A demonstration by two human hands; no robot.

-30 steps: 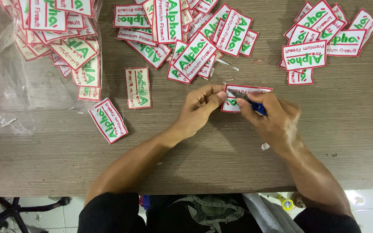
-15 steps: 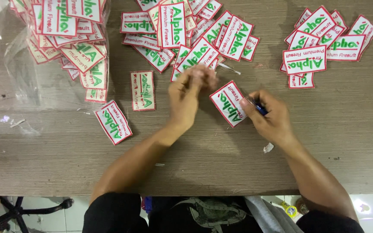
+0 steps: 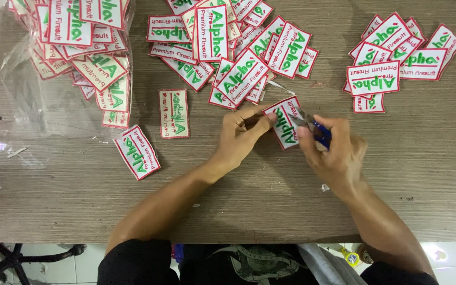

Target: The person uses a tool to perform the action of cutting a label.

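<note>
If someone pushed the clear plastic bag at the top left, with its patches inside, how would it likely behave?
The plastic bag looks thin and crinkled, so it would probably crumple rather than slide as one piece. Its patches lie loose and overlapping, so they would likely shift or spill out. Flat on the wooden table, nothing there seems apt to roll or tip.

Layout on the table. The held patch lay near the centre, between the left hand and the right hand; the snips rested on its right edge. Behind it spread the middle heap of patches. A second heap lay to the far right, well apart. At far left, patches filled a plastic bag. Two single patches lay between bag and left hand.
</note>
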